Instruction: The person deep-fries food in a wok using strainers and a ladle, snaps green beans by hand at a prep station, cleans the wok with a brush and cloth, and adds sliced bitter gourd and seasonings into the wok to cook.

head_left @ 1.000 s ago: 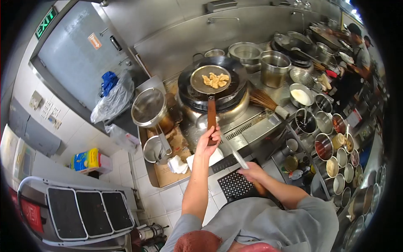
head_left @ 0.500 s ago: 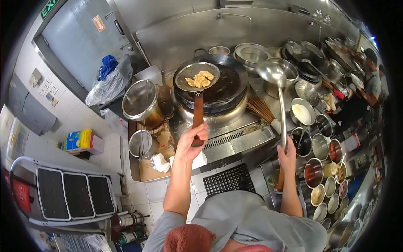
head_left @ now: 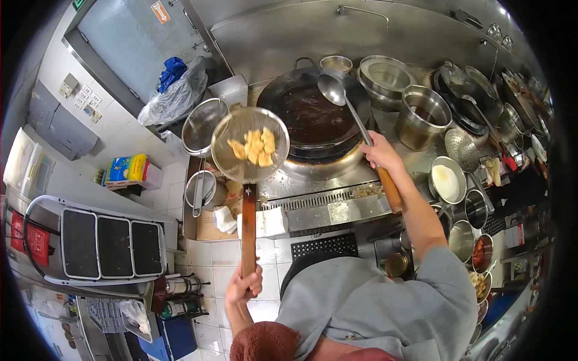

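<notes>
My left hand (head_left: 244, 285) is wrapped round the wooden handle of a round wire-mesh strainer (head_left: 227, 133). Several golden-brown pieces of fried food (head_left: 259, 147) lie in the mesh. The strainer hangs in front of the stove, left of the large black wok (head_left: 298, 117), which has dark, shiny liquid in it. In my right hand (head_left: 382, 153) is a long metal ladle (head_left: 356, 119) with a wooden grip. The ladle's bowl hovers over the right part of the wok, tilted; its contents, if any, cannot be made out.
Left of the wok, a second strainer (head_left: 194, 129) sits over a pot. A steel pot of dark liquid (head_left: 423, 117) and a perforated skimmer (head_left: 462, 150) stand to the right. Several seasoning bowls line the right side, including a bowl of white contents (head_left: 447, 180). White cloths (head_left: 272, 222) lie on the front edge.
The strainer with the food has moved off the wok, back towards me and to the left. My right hand has brought the ladle leftwards from beside the steel pot to over the wok.
</notes>
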The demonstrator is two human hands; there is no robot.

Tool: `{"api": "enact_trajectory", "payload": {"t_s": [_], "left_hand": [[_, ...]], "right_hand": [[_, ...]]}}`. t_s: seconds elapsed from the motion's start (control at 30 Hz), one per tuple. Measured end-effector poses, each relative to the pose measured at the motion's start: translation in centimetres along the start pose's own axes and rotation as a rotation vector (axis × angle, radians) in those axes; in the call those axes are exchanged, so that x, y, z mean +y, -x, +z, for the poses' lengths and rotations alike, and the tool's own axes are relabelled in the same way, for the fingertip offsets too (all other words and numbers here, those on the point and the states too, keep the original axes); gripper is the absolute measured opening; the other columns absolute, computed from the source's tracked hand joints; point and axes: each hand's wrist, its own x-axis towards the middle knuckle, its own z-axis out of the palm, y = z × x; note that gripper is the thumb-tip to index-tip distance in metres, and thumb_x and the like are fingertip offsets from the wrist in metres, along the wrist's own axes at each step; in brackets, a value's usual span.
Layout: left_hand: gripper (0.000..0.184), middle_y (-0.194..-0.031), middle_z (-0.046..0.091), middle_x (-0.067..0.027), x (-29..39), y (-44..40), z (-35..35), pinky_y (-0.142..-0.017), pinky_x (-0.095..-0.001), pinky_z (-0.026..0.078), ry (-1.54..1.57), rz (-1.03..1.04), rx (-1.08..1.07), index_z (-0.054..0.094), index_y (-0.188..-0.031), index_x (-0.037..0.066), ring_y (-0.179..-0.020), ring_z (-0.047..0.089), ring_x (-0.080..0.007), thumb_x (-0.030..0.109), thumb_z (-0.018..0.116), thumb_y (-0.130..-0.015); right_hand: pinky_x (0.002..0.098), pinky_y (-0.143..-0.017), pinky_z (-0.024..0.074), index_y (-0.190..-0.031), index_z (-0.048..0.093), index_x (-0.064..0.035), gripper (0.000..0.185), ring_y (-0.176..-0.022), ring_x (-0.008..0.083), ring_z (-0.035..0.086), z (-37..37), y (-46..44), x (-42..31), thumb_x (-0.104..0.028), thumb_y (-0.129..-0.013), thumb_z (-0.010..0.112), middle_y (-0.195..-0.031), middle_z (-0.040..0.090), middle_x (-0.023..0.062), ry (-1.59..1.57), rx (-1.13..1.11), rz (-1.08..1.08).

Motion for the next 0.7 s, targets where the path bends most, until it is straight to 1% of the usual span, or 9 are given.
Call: {"api": "enact_trajectory", "payload": {"t_s": [0.13,0.27,0.33,0.4,0.47,0.53,0.6,0.63,0.7], "left_hand": [[0.049,-0.077,0.042,-0.0024,-3.0,1.2,-3.6,-0.041,-0.0193,0.035,0.145,-0.072,-0.008,0.04,-0.126,0.003,-0.051,0.037,-0.005,0.006,0.064,-0.084],[0.044,-0.078,0.042,-0.0022,-4.6,0.0,-7.3,-0.043,-0.0179,0.034,0.204,-0.077,-0.02,0.042,-0.125,0.003,-0.053,0.037,-0.0048,0.004,0.061,-0.085],[0.042,-0.079,0.042,-0.0019,-4.5,-0.9,-9.2,-0.045,-0.0186,0.035,0.192,-0.084,-0.023,0.043,-0.124,0.003,-0.054,0.037,-0.0056,0.004,0.06,-0.086],[0.04,-0.08,0.043,-0.0024,-4.4,-1.5,-11.3,-0.047,-0.0204,0.037,0.135,-0.156,-0.01,0.043,-0.123,0.002,-0.055,0.039,-0.0069,0.004,0.059,-0.086],[0.036,-0.082,0.05,-0.0044,-3.4,-2.0,-12.9,-0.051,-0.0242,0.042,-0.007,-0.178,0.034,0.046,-0.12,0.002,-0.06,0.048,-0.0095,0.01,0.06,-0.088],[0.037,-0.086,0.059,-0.0083,-2.1,-2.7,-14.0,-0.057,-0.0293,0.048,-0.57,-0.343,0.167,0.049,-0.118,0.001,-0.069,0.059,-0.0163,0.018,0.061,-0.088],[0.045,-0.091,0.065,-0.0125,-2.0,-3.8,-15.8,-0.073,-0.0376,0.051,-1.309,0.049,0.43,0.049,-0.119,-0.006,-0.079,0.063,-0.0254,0.025,0.061,-0.089],[0.048,-0.093,0.065,-0.0143,-0.4,-4.4,-14.8,-0.08,-0.038,0.05,-1.343,0.295,0.546,0.049,-0.119,-0.007,-0.086,0.063,-0.0248,0.029,0.059,-0.09],[0.049,-0.114,0.058,-0.0191,4.6,-5.6,-11.4,-0.088,-0.0414,0.048,-0.405,0.31,0.459,0.042,-0.13,-0.002,-0.105,0.059,-0.0293,0.033,0.048,-0.097]], "right_hand": [[0.0306,-0.037,0.0385,-0.097,0.051,0.0028,0.019,-0.04,0.0134,0.046,1.5,-2.9,0.6,-0.009,-0.085,0.06,-0.056,0.048,0.0051,0.266,0.02,0.019],[0.0213,-0.036,0.0367,-0.092,0.046,-0.0005,0.013,-0.044,0.0077,0.043,2.4,-5.5,1.3,-0.011,-0.091,0.055,-0.064,0.045,0.0014,-0.199,-0.194,0.279],[0.0171,-0.037,0.0363,-0.095,0.045,0.0021,0.012,-0.045,0.0055,0.041,4.0,-5.9,-0.2,-0.008,-0.092,0.051,-0.068,0.045,0.0019,-1.017,-0.229,0.506],[0.0152,-0.036,0.0354,-0.101,0.041,0.0063,0.017,-0.046,0.0045,0.04,5.3,-5.9,-2.2,-0.006,-0.092,0.049,-0.068,0.043,0.0023,-1.132,-0.223,0.53],[0.0127,-0.037,0.0366,-0.088,0.041,0.0057,0.012,-0.046,0.0027,0.042,7.1,-6.2,-4.6,0.0,-0.088,0.051,-0.065,0.042,0.0006,-1.249,-0.31,0.51],[0.0138,-0.036,0.0376,-0.09,0.038,0.008,0.013,-0.044,0.004,0.042,8.9,-7.1,-7.4,0.002,-0.087,0.049,-0.067,0.042,0.0027,-1.309,-0.289,0.532],[0.0149,-0.036,0.0382,-0.092,0.036,0.0076,0.014,-0.044,0.0049,0.042,11.0,-8.2,-10.1,0.002,-0.088,0.048,-0.067,0.04,0.0027,-1.363,-0.293,0.579],[0.0156,-0.036,0.0387,-0.091,0.035,0.0067,0.014,-0.044,0.0054,0.042,12.1,-9.0,-11.1,0.003,-0.088,0.047,-0.067,0.04,0.0027,-1.396,-0.321,0.599],[0.0168,-0.036,0.0397,-0.083,0.032,0.001,0.014,-0.044,0.0069,0.04,15.2,-9.3,-14.3,0.002,-0.089,0.045,-0.066,0.038,0.0026,-1.419,-0.305,0.63]]}}
